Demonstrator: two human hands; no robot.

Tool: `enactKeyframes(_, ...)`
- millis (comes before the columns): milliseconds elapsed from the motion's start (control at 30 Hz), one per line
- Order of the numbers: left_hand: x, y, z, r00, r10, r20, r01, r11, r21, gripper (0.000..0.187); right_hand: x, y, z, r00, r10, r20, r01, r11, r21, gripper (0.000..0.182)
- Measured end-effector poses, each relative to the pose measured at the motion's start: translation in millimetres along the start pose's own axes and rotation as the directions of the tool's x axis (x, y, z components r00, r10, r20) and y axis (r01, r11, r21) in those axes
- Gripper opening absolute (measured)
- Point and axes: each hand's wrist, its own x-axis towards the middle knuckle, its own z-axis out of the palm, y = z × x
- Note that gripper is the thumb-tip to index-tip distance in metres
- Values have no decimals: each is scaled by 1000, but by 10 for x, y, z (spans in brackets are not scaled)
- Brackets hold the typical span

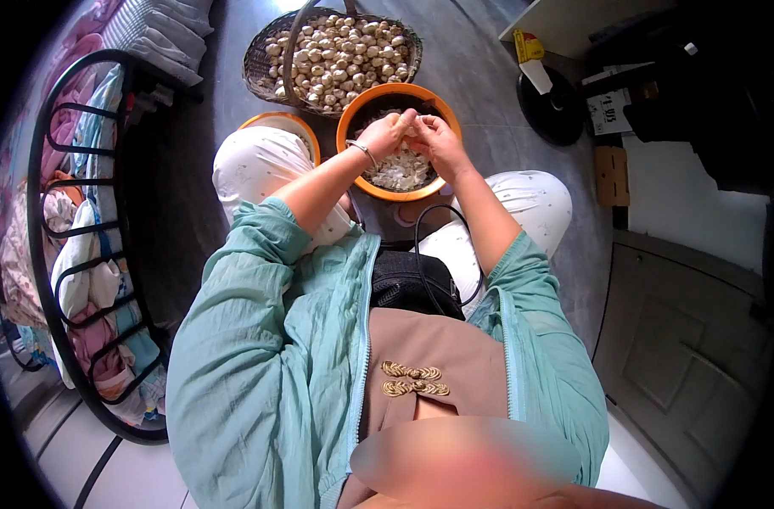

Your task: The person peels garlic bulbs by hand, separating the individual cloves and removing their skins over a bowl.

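Over an orange-rimmed bucket, my left hand and my right hand meet with fingers pinched together. A small pale piece of garlic shows between the fingertips, mostly covered by them. Whitish garlic skins lie in the bucket below my hands. A metal bracelet circles my left wrist. Just beyond the bucket stands a woven basket heaped with garlic bulbs.
A second orange-rimmed container stands by my left knee, partly hidden. On the left is a black metal bed frame with clothes. A black round base and a grey cabinet are on the right.
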Motion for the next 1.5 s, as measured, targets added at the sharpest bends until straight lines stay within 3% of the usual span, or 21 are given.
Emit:
enactKeyframes(33,-22,9,10,998,69,6,-69,990,122,58,18,20,-3,1000,-5,30,6,999,-37,34)
enactKeyframes(200,-37,-11,-16,974,221,-56,-200,945,259,53,68,95,-87,992,-4,123,5,1000,-5,38)
enactKeyframes(267,40,-167,-6,857,494,-143,-368,784,501,51,-1,67,-41,990,4,144,-8,999,31,39)
enactKeyframes(367,23,-108,-45,847,519,-111,-399,761,512,48,-61,33,-1,981,-9,196,-14,993,118,40)
enactKeyframes(400,9,-79,-35,899,414,-146,-345,872,347,41,-70,8,10,980,-9,197,-14,993,117,40)
enactKeyframes(433,-2,-46,-30,898,415,-146,-347,872,346,41,-80,-24,20,971,-10,239,-25,989,144,39)
enactKeyframes(500,-5,-26,-22,994,-7,-109,-7,991,-133,33,-91,-76,42,960,-12,281,-37,985,169,38)
enactKeyframes(600,156,-260,-59,994,-107,-30,104,991,-79,33,-83,-124,71,960,22,280,-106,951,290,37)
enactKeyframes(633,195,-319,-69,994,-106,-30,103,991,-79,33,-77,-111,77,972,17,236,-89,951,297,32)
enactKeyframes(700,256,-407,-79,975,153,-162,-85,927,365,38,-65,-72,50,982,15,189,-72,950,304,28)
enactKeyframes(733,295,-392,-102,977,98,-187,-24,931,365,41,-44,-37,14,989,23,143,-63,958,279,26)
enactKeyframes(767,469,-583,-91,980,50,-194,-31,995,98,45,-16,-6,-25,995,30,98,-54,966,254,23)
enactKeyframes(833,111,-99,-57,996,-17,-82,12,998,-57,50,22,28,-104,995,48,86,-64,980,188,22)
enactKeyframes(967,-102,55,26,980,193,50,-200,947,250,60,138,175,-157,979,-42,198,28,997,72,22)
enactKeyframes(1033,-79,-34,101,888,443,-127,-379,859,345,57,73,128,-12,973,-40,229,-2,984,177,22)
enactKeyframes(1167,-82,-69,62,916,379,-132,-297,861,413,54,-14,46,47,970,35,239,-116,936,333,22)
enactKeyframes(1233,-29,-155,84,815,533,-226,-358,771,527,55,0,60,2,952,32,304,-151,913,378,23)
enactKeyframes(1333,65,-243,79,873,422,-244,-308,865,397,50,-29,3,34,949,45,312,-170,907,386,24)
enactKeyframes(1433,194,-401,23,913,370,-170,-276,870,409,44,-81,-49,113,981,46,186,-110,930,351,24)
enactKeyframes(1467,263,-462,-5,972,193,-135,-143,939,313,40,-81,-58,120,983,62,172,-119,931,345,24)
enactKeyframes(1500,264,-489,-2,972,194,-133,-145,939,313,40,-61,-42,93,984,76,159,-126,932,339,24)
